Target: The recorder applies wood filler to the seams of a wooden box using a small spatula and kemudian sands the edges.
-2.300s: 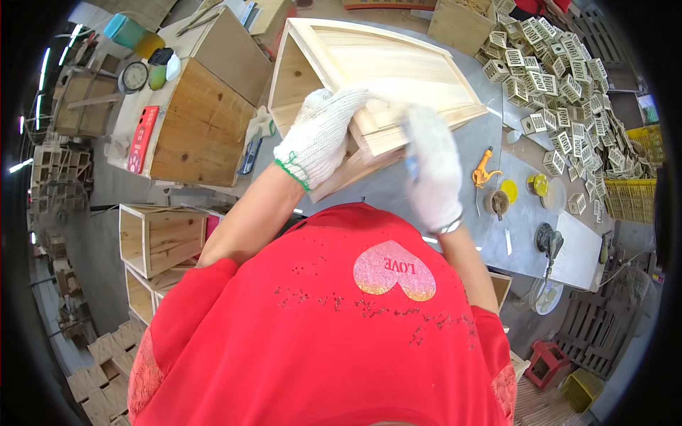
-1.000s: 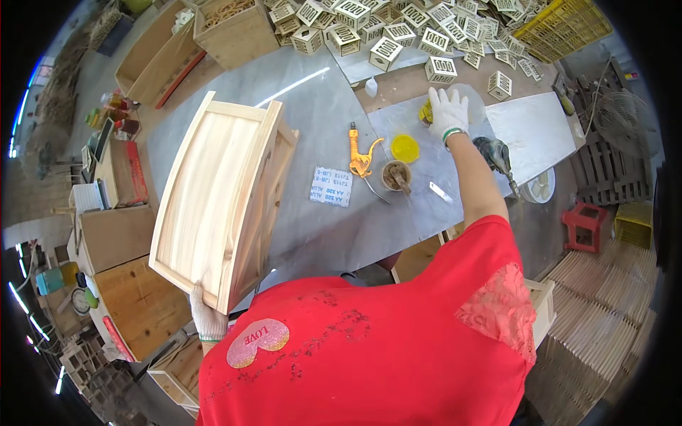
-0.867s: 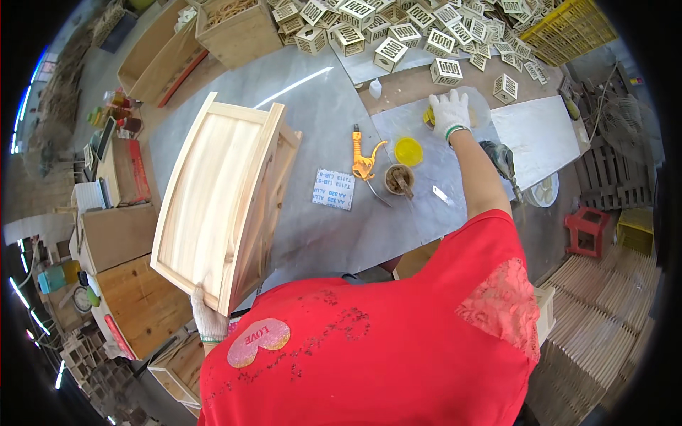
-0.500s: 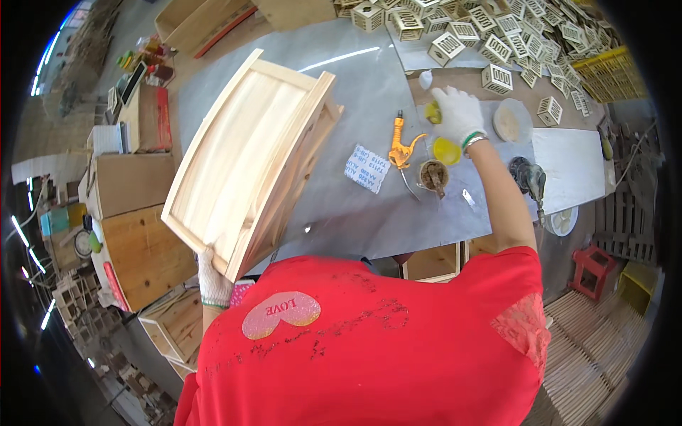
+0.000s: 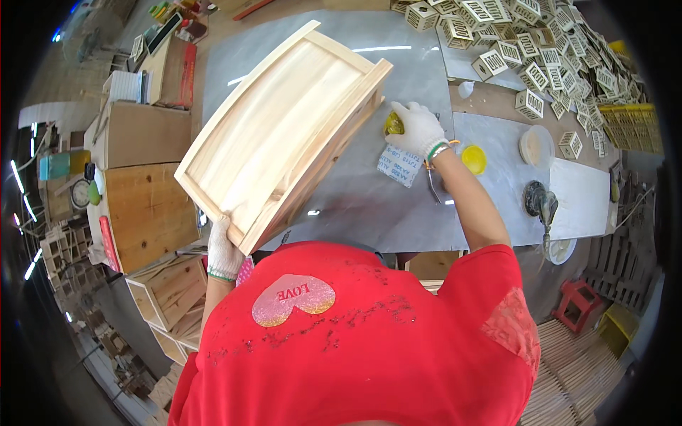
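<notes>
My left hand (image 5: pixel 224 248), in a white knit glove, grips the lower near corner of a pale wooden box (image 5: pixel 273 131), whose panelled face is tilted up. Right of the box, my gloved right hand (image 5: pixel 415 129) holds a small yellow jar (image 5: pixel 394 124) above a printed square sheet (image 5: pixel 396 168). That hand and arm hide most of the orange air gun; its thin nozzle (image 5: pixel 434 186) shows. A yellow lid (image 5: pixel 472 160) and a round translucent container (image 5: pixel 536 148) lie further right, near a dark power tool (image 5: pixel 540 202).
Small slatted wooden cubes (image 5: pixel 529 103) pile at the back right of the metal table (image 5: pixel 348 206), beside a yellow basket (image 5: pixel 632 128). Wooden cabinets (image 5: pixel 149 216) stand at left, open boxes (image 5: pixel 167 291) below them. A red stool (image 5: pixel 575 305) is at lower right.
My right hand has lifted the yellow jar from beside the translucent container and carried it left, over the air gun toward the box. The box sits higher in view as the camera shifts.
</notes>
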Action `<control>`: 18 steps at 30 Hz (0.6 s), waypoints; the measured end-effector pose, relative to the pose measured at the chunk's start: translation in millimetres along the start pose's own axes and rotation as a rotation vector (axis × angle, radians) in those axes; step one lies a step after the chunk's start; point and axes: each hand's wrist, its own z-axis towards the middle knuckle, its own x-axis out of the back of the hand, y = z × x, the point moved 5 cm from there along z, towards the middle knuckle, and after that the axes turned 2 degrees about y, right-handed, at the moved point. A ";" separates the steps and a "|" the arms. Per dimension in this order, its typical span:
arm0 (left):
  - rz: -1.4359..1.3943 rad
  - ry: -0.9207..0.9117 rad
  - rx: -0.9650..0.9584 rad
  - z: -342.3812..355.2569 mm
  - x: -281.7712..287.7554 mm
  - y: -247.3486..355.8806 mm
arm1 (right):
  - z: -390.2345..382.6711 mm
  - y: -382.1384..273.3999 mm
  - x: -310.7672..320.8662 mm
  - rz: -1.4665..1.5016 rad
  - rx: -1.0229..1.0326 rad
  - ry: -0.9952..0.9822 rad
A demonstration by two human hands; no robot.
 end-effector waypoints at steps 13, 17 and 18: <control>0.285 0.078 -0.111 -10.1 5.0 12.4 | -29.1 -12.6 -1.0 0.042 -0.131 0.184; 1.042 0.447 -0.810 -64.8 -37.0 57.8 | -69.9 -26.5 22.5 0.197 -0.211 0.301; 1.143 0.214 -0.851 -70.3 -55.8 56.7 | -81.1 -35.7 24.8 0.247 -0.173 0.313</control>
